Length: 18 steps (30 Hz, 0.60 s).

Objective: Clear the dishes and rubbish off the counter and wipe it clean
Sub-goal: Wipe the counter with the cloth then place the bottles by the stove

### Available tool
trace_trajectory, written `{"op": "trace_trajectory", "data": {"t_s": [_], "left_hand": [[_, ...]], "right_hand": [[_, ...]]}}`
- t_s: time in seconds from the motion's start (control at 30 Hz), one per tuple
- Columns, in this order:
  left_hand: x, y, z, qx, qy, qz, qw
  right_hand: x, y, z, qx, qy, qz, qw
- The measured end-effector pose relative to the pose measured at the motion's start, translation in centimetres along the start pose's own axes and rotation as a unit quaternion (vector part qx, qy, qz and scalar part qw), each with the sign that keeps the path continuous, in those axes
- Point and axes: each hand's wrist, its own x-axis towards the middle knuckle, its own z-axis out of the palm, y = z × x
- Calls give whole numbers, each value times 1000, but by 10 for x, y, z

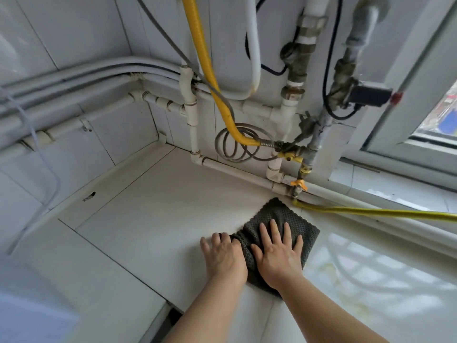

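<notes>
nearest of all, two bare arms, reaching out over the white desk [173, 206]. right grip [278, 253] flat on the dark grey cloth [274, 214], fingers straight and spread wide, pressing down. left grip [223, 256] just beside it, at the cloth's bunched-up left edge, fingers bent down; cannot tell whether pinching the fold or only touching it. cloth lying on the desk near the back wall, just in front of the white pipes [237, 172] and the yellow hose [371, 212].

looks like the wiping step. to do it well:
- hold the right palm flat and push down hard.
- smooth out the bunched edge first, for more cloth on the desk.
- wipe in long strokes, side by side, without skipping any spot.
- rub longer on the faint yellow marks [331, 271] off to the right.
- slide right up to the pipes and into the corner, a likely hiding place for dirt.
- go gently by the hose and the orange tap handle [298, 184], with no bumping.

no dish, cup, bin or box in sight, so nothing to tell about insides.
</notes>
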Motion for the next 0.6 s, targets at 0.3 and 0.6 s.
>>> {"op": "trace_trajectory", "data": {"t_s": [0.3,0.6], "left_hand": [[-46,39,13,-1,6,3,1000],[-58,33,12,3,1,34,999]], "right_hand": [[-42,42,-1,-2,-9,-7,1000],[-67,40,1,5,-4,8,1000]]}}
